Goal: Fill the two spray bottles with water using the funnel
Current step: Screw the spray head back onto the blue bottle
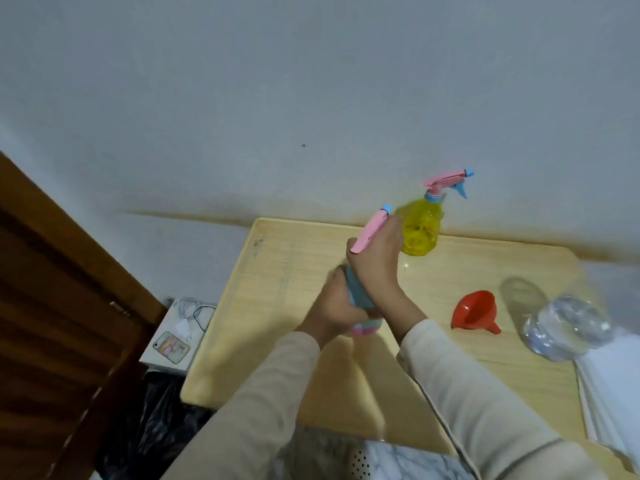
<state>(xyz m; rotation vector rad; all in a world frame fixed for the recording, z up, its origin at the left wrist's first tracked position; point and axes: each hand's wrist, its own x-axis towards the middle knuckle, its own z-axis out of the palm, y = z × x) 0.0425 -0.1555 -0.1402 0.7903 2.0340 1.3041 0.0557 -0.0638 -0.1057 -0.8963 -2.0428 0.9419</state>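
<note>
Pale wall (311, 98) stands behind a light wooden table (277, 271). Over it, the right hand (375, 258) curls round the pink trigger head of a blurred spray bottle (358, 289), and the left hand (332, 306) grips its blue part. A yellow spray bottle (420, 230) stands upright by the wall. The red funnel (472, 311) lies on its side near a clear water bottle (568, 327).

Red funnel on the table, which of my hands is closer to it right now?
Right. The right hand grips the spray head of the near bottle, with the funnel lying to its right; the left hand holds that bottle's body on the far side.
</note>
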